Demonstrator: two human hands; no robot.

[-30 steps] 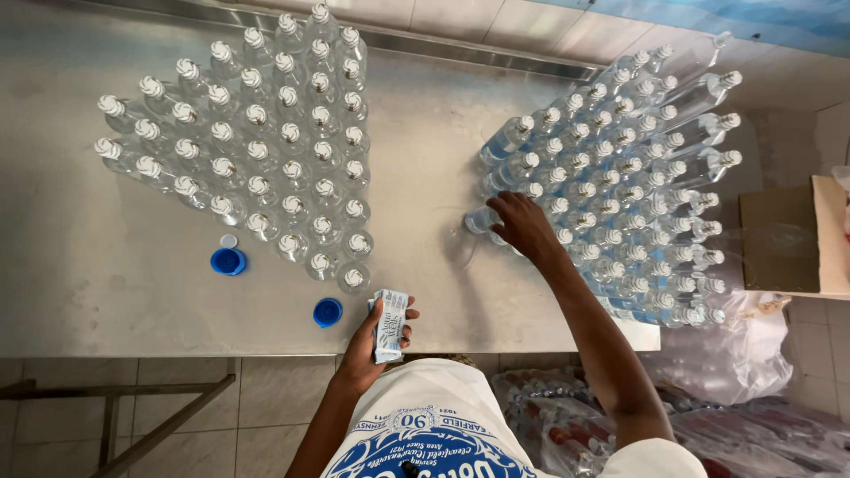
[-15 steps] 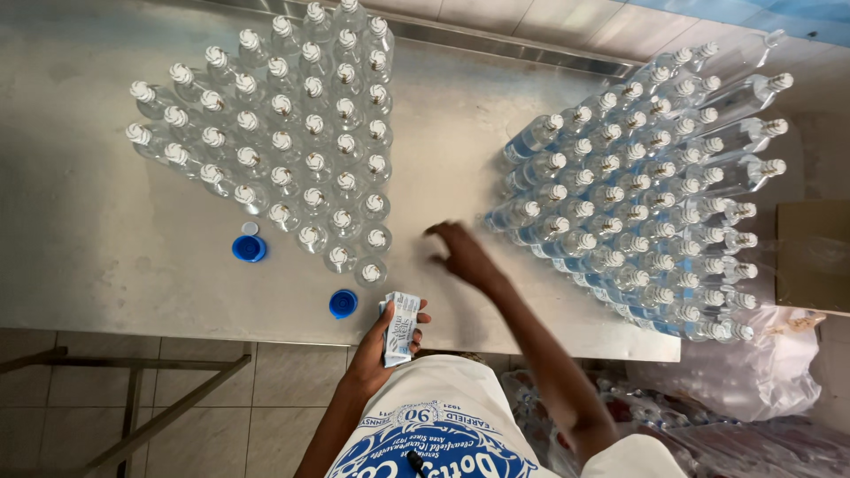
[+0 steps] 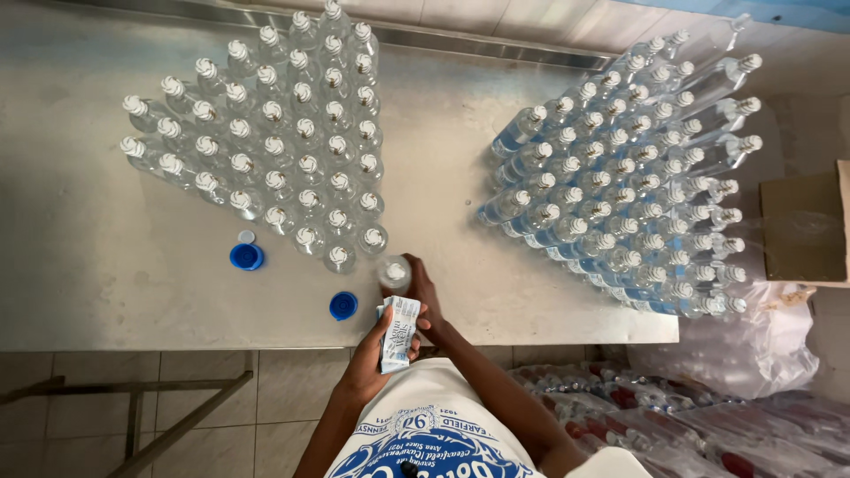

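— What sort of place are you standing in?

— You're in a small bottling or packing workroom. Your steel table (image 3: 106, 283) carries two dense clusters of small clear bottles: the capped bottles (image 3: 274, 150) on your left and the labelled bottles (image 3: 637, 177) on your right.

— What else shows it?

— Loose blue caps (image 3: 246, 257) lie on the steel, a cardboard box (image 3: 801, 226) sits at the right edge, shrink-wrapped bottle packs (image 3: 673, 425) are stacked on the tiled floor (image 3: 177, 363), and there's a tiled wall behind.
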